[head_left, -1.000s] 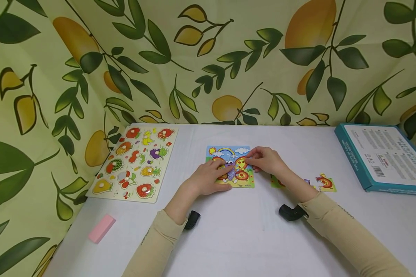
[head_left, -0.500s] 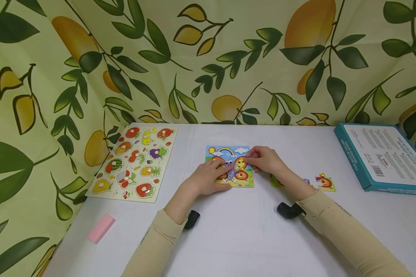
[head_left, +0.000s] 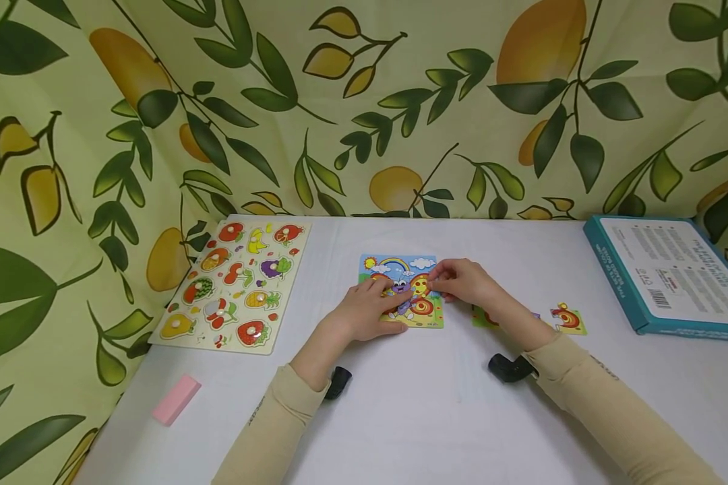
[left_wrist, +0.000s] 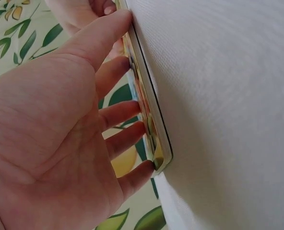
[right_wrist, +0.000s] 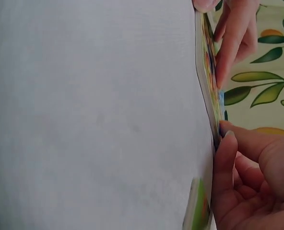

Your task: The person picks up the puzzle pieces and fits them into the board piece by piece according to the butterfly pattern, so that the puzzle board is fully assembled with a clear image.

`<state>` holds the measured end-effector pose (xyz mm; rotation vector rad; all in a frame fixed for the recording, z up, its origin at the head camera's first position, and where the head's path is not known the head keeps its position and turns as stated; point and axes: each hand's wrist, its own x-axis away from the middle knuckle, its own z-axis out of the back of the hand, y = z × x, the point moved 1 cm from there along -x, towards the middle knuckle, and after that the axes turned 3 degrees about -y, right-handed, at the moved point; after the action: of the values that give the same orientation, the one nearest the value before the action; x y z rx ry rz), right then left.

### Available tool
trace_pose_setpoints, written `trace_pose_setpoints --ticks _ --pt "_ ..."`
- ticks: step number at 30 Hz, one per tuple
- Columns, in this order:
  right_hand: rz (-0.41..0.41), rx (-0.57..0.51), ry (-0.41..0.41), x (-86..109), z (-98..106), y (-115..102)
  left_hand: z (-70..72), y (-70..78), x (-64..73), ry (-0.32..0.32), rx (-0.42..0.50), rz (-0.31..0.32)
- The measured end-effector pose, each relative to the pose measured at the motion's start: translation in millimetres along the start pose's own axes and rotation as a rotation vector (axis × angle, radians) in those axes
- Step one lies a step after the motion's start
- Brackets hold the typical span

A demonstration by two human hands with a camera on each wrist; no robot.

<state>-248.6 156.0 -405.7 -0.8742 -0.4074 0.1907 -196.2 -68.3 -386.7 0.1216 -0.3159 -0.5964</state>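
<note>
A square jigsaw puzzle (head_left: 423,322) with a cartoon butterfly, a rainbow and a sun lies flat in the middle of the table. My left hand (head_left: 373,311) rests on its left part, fingers spread across the picture; the left wrist view has the thumb (left_wrist: 114,29) along the near edge. At the puzzle's right edge my right hand (head_left: 466,281) pinches with thumb and forefinger, seen closer in the right wrist view (right_wrist: 254,175). Whether it grips a single piece or the board's rim is hard to tell. Loose puzzle pieces (head_left: 567,319) lie to the right, partly hidden by the right forearm.
A fruit peg puzzle board (head_left: 233,286) lies at the left, with a pink block (head_left: 177,400) nearer the front. A teal and white box (head_left: 673,276) stands at the back right. A patterned cloth (head_left: 412,108) hangs behind the white table (head_left: 400,417).
The left forefinger has shifted slightly over the butterfly. The right hand stays at the puzzle's right edge with hardly any movement.
</note>
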Motion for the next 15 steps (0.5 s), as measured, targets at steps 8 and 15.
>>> trace_pose_setpoints --ticks 8,15 --pt "0.050 0.061 -0.061 2.6 4.5 2.2 0.3 0.4 0.3 -0.012 0.023 0.013" --pt "0.054 0.086 -0.075 1.3 5.1 0.2 0.0 0.5 0.5 -0.017 0.024 0.017"
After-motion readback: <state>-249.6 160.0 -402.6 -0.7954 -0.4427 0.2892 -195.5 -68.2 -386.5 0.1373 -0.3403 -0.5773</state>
